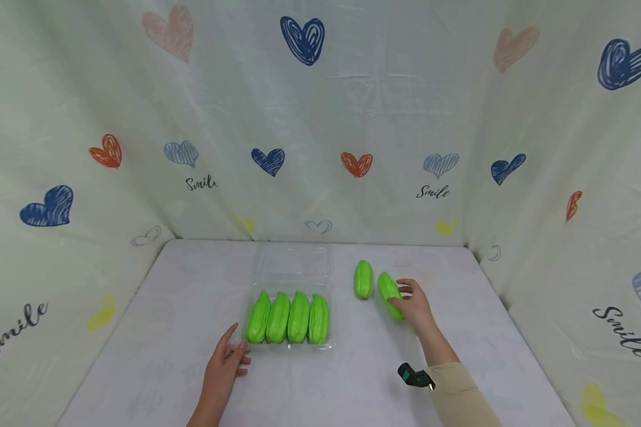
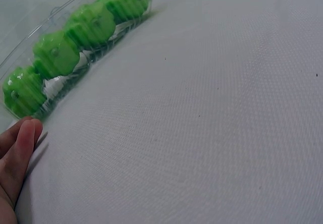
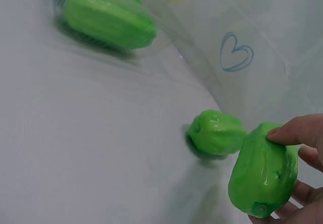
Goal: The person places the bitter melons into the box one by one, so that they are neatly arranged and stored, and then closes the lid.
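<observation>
My right hand (image 1: 415,307) holds a green papaya (image 3: 265,171) between thumb and fingers, tilted and over the table right of the box. Beside it lies another green papaya (image 1: 363,279), which shows behind the held one in the right wrist view. Left of centre, a clear plastic box (image 1: 290,286) stands with its lid folded back. Several ribbed green papayas (image 1: 298,317) lie side by side in it, blunt ends toward me. At the box's near left corner is my left hand (image 1: 223,362), fingers extended, with thumb and fingertips touching or very near the corner.
A white cloth (image 1: 347,385) covers the table. Pale curtains with printed hearts (image 1: 267,161) rise at the back and both sides. A small black device (image 1: 415,376) sits at my right wrist, by the beige sleeve (image 1: 459,391).
</observation>
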The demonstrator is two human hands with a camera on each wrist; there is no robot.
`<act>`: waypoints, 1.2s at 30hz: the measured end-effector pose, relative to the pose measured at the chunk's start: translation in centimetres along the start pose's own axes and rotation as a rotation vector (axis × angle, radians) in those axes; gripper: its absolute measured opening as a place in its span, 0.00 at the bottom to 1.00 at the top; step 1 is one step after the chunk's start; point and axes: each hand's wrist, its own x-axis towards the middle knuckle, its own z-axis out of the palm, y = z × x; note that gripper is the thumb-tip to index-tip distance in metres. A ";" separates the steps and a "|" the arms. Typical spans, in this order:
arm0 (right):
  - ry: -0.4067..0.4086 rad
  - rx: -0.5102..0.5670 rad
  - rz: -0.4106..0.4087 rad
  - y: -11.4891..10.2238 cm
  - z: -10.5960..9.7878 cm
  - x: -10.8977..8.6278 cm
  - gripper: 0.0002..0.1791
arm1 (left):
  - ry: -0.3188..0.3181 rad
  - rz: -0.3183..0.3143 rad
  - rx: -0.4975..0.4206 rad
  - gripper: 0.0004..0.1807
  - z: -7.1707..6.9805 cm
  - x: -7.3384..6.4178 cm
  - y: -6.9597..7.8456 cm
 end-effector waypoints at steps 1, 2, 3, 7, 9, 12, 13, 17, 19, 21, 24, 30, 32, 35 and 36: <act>-0.008 0.007 0.001 -0.2 0.1 -0.1 0.33 | 0.000 0.000 0.001 0.35 0.0 0.0 0.0; -0.018 0.012 -0.002 -0.5 0.3 -0.3 0.33 | 0.000 0.000 0.002 0.35 0.0 0.0 0.1; -0.027 0.017 -0.002 -0.7 0.4 -0.4 0.33 | -0.001 -0.002 0.004 0.34 0.0 0.0 0.1; -0.057 0.032 -0.015 -1.6 1.0 -1.0 0.34 | 0.001 -0.005 0.010 0.34 0.0 0.0 0.1; -0.073 0.042 -0.026 -2.0 1.2 -1.3 0.34 | 0.004 -0.005 0.014 0.35 -0.1 0.1 0.1; -0.090 0.064 -0.046 -2.6 1.7 -1.5 0.34 | 0.009 -0.007 0.015 0.35 0.0 0.1 0.0; -0.095 0.071 -0.051 -2.7 1.8 -1.6 0.34 | 0.010 -0.004 0.015 0.35 0.0 0.1 0.0; -0.124 0.113 -0.086 -3.3 2.5 -2.0 0.33 | 0.010 -0.006 0.014 0.35 0.1 0.1 -0.1; -0.142 0.135 -0.104 -3.6 2.9 -2.1 0.33 | 0.008 -0.007 0.015 0.36 0.1 0.1 -0.1; -0.160 0.153 -0.121 -3.8 3.4 -2.3 0.33 | 0.005 -0.011 0.016 0.37 0.1 0.2 -0.1; -0.176 0.178 -0.139 -4.1 4.0 -2.5 0.32 | 0.003 -0.011 0.015 0.38 0.2 0.1 -0.2; -0.201 0.216 -0.165 -4.6 5.0 -2.8 0.30 | 0.001 -0.011 0.014 0.37 0.1 -0.1 -0.2; -0.207 0.222 -0.177 -4.8 5.2 -2.9 0.31 | -0.001 -0.002 0.012 0.36 0.0 -0.1 -0.2; -0.220 0.241 -0.189 -5.0 5.4 -3.2 0.31 | -0.008 0.016 0.004 0.35 -0.1 -0.1 -0.2; -0.226 0.246 -0.192 -5.0 5.5 -3.2 0.30 | -0.011 0.022 0.001 0.35 -0.1 -0.1 -0.2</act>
